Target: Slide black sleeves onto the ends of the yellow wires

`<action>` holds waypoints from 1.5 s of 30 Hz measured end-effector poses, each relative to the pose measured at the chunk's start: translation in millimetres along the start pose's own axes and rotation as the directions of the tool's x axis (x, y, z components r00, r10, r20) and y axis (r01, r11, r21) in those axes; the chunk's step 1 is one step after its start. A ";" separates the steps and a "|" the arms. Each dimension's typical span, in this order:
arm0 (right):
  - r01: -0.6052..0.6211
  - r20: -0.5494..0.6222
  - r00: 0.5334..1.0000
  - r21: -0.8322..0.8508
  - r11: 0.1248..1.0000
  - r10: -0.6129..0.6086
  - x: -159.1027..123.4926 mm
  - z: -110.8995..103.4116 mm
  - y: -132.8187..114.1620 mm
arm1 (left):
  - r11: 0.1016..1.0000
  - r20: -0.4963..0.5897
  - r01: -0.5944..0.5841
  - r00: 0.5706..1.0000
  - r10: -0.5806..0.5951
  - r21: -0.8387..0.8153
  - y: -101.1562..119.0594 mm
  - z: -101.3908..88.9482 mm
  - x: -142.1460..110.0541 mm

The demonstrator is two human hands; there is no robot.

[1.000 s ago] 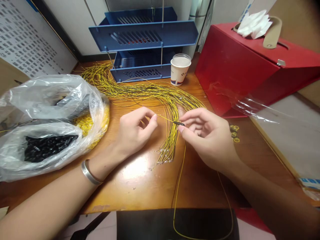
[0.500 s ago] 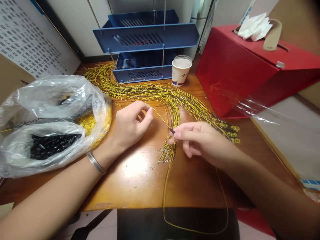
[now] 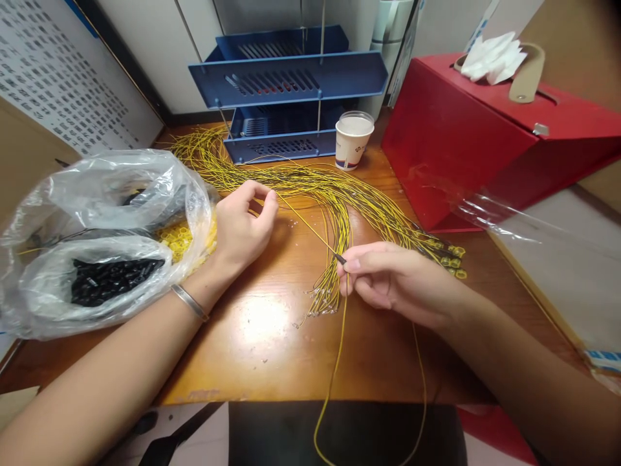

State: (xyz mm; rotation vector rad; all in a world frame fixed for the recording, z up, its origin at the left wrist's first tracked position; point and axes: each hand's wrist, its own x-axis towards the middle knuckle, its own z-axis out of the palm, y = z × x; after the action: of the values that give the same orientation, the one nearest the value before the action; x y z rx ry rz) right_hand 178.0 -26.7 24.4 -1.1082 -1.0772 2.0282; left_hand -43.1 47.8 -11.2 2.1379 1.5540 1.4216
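Note:
My left hand (image 3: 242, 226) pinches the end of a thin yellow wire (image 3: 310, 230) above the wooden desk (image 3: 272, 336). My right hand (image 3: 388, 278) is closed on the same wire further along, at a small black sleeve (image 3: 340, 258). The wire runs taut between the hands, then loops down over the desk's front edge. Under the hands a large bundle of yellow wires (image 3: 334, 194) curves across the desk, with its terminal ends (image 3: 323, 301) near my right hand. A metal bracelet sits on my left wrist.
Clear plastic bags at the left hold black parts (image 3: 107, 278) and yellow rings (image 3: 182, 239). A blue stacked tray (image 3: 291, 84) and a paper cup (image 3: 353, 139) stand at the back. A red box (image 3: 466, 129) with tissues fills the right. Several yellow rings (image 3: 453, 259) lie beside it.
My left hand has drawn the wire end away to the left and back. My right hand has slid lower along the wire, so the stretch between the hands is longer.

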 end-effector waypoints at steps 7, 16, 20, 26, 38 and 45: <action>0.009 0.033 0.999 0.046 0.999 -0.011 -1.6 -1.4 0.0 | 0.993 -0.087 0.098 0.991 -0.103 -0.061 -8.5 0.3 6.8; -0.010 0.052 0.999 0.109 0.994 0.004 -2.4 -1.7 -1.0 | 0.809 -0.020 0.356 0.911 -0.412 -0.468 -6.9 3.7 13.6; 0.015 0.073 0.997 0.126 0.992 -0.024 -2.6 -3.4 0.6 | 0.648 0.011 0.445 0.829 -0.559 -0.618 -5.5 3.1 14.6; 0.131 -0.040 0.991 0.225 0.966 -0.125 -1.7 -3.5 1.3 | 0.633 0.030 0.314 0.908 -0.418 -0.708 12.9 0.4 -0.7; -0.004 0.154 0.988 0.119 0.993 -0.015 4.8 2.9 17.9 | 0.682 0.766 0.505 0.630 0.127 -0.529 53.4 -4.9 -39.1; -0.032 0.186 0.983 0.115 0.993 0.010 4.4 7.1 17.9 | 0.688 0.739 0.455 0.650 0.177 -0.565 51.8 -9.1 -37.9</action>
State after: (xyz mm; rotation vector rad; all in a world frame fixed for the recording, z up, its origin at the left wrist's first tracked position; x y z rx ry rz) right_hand 167.8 -35.0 9.6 -0.8885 -1.0235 2.2155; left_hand -16.0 -9.7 1.5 1.6509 0.6392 0.6789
